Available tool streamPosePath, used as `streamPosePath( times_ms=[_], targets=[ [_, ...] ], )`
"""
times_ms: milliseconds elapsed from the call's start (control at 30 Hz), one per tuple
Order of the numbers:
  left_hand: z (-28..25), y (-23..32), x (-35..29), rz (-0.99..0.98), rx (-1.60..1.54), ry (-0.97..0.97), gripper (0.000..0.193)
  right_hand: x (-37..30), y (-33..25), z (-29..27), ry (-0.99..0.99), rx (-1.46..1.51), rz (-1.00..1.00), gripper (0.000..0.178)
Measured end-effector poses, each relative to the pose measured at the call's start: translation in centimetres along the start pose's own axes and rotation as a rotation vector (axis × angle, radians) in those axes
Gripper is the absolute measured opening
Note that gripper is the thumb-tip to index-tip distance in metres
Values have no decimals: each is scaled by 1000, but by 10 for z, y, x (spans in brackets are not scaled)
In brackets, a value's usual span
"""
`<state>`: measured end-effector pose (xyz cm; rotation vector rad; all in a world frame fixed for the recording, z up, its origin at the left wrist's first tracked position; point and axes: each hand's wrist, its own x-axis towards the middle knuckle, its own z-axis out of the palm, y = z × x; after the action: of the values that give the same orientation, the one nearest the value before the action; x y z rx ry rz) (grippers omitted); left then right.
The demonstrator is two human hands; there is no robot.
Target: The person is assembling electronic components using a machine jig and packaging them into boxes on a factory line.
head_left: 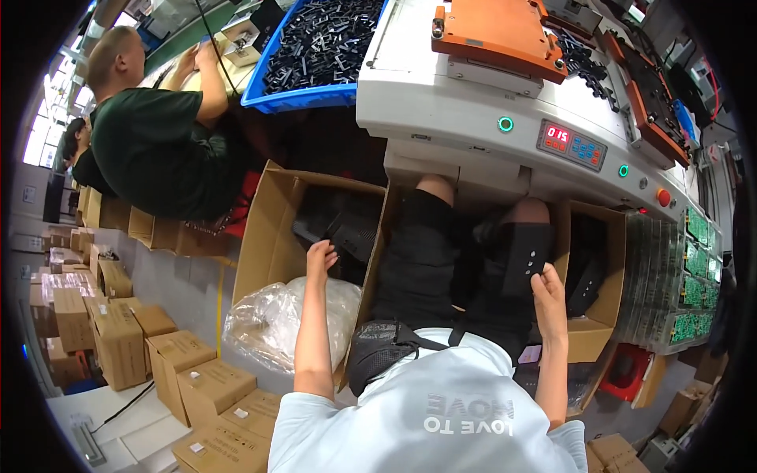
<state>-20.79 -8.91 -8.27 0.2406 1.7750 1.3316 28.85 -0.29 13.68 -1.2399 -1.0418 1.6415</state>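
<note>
A flat black plastic cover [522,258] with a few small holes near one edge is in my right hand [550,298], thumb and fingers pinching its side above my right thigh. My left hand [319,258] reaches over the open carton [266,225] on the left, fingers curled beside the black plastic housings [351,235] inside it. Whether those fingers grip anything cannot be made out. Crumpled clear plastic film [288,319] spills over the carton's near side. To the right of my legs, another open carton [593,329] holds black plastic parts [587,272].
Ahead stands a white machine [441,98] with lit buttons, a red display [558,135] and an orange fixture [501,35]. A blue bin [303,98] holds small black pieces. A co-worker [158,150] sits at left. Racked green circuit boards [694,276] stand right; closed cartons [185,355] fill the lower left.
</note>
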Motion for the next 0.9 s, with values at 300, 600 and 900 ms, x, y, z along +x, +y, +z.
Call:
streamPosePath(
  times_ms=[300,600,900],
  targets=[
    [33,-98,102,-125,235,164,64,-3,-16,19,-79,142,35,28],
    [33,-100,96,-53,-17,125,39,37,-129,32,-121,-256,-100,30],
    [-1,-9,29,179,-561,145,23,139,-247,28,158,-1050,-577,32]
  ],
)
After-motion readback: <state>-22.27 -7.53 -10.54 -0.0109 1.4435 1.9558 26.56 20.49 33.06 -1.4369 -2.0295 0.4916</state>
